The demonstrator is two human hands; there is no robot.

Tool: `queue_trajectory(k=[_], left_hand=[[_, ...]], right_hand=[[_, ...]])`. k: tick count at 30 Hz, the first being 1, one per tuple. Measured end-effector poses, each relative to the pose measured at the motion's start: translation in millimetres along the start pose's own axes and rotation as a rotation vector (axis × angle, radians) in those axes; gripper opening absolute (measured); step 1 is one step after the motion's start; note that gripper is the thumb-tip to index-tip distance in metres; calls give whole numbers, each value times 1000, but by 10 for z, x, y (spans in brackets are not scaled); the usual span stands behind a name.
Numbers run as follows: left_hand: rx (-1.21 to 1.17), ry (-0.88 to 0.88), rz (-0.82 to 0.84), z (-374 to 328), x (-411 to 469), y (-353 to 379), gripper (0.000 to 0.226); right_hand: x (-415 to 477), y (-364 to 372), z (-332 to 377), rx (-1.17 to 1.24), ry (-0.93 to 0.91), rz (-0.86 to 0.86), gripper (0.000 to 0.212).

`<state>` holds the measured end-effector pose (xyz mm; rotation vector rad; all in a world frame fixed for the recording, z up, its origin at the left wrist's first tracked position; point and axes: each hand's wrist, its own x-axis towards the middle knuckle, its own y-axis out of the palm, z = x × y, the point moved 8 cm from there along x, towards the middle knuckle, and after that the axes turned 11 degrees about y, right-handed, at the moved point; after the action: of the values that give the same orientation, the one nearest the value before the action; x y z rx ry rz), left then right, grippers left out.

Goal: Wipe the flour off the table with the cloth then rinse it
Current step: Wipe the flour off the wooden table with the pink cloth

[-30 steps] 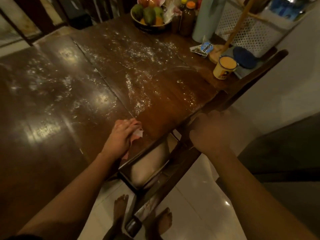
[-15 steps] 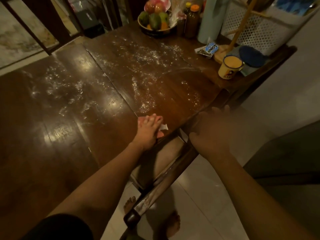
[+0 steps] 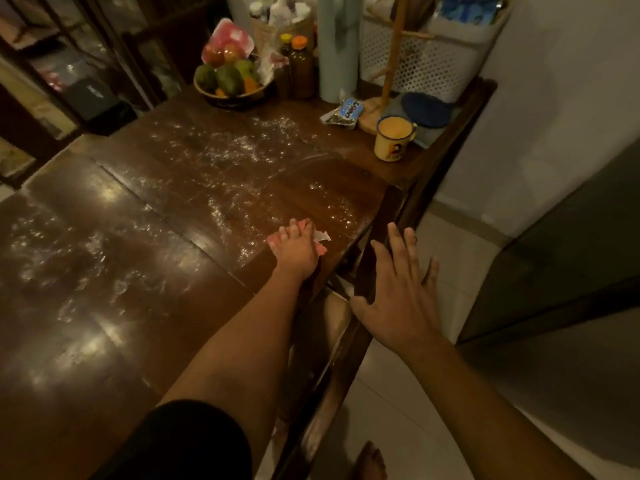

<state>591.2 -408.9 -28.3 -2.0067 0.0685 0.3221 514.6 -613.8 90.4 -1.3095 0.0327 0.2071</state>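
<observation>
The dark wooden table (image 3: 104, 341) carries flour (image 3: 225, 150) scattered from 9 to 12 o'clock of the hands. The right hand (image 3: 398, 299), fingers spread wide, rests on a chair back (image 3: 363, 268). At its 10 o'clock the left hand (image 3: 298, 251) presses flat, fingers straight and close together, on the pink cloth (image 3: 307, 223) near the table's edge.

black short sleeve (image 3: 187, 445), bare left hand (image 3: 296, 250), bare right hand (image 3: 398, 299)
</observation>
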Motion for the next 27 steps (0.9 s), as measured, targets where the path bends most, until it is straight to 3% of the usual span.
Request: queue_trajectory(k=[5, 8, 10, 13, 16, 19, 23, 25, 27], left_hand=[[27, 453, 157, -366, 36, 189, 58], [-137, 639, 233, -246, -80, 172, 47], [-239, 624, 252, -182, -32, 77, 44], [-300, 463, 135, -192, 213, -59, 45], [-64, 370, 119, -382, 502, -3, 57], [53, 484, 130, -690, 550, 124, 67], [59, 824, 277, -705, 285, 290, 47], [-45, 853, 378, -518, 245, 230, 37], [-160, 792, 351, -349, 255, 83, 33]], right_hand=[[-5, 5, 5, 34, 23, 22, 89], [-10, -6, 12, 66, 51, 28, 92], [-9, -8, 18, 67, 71, 32, 93], [-9, -6, 19, 60, 104, 22, 97], [-11, -3, 13, 39, 143, 5, 102], [-12, -1, 11, 36, 179, 5, 107], [-24, 1, 17, 38, 219, 3, 107], [-28, -10, 22, 34, 215, -3, 106], [-26, -24, 22, 30, 201, -3, 105]])
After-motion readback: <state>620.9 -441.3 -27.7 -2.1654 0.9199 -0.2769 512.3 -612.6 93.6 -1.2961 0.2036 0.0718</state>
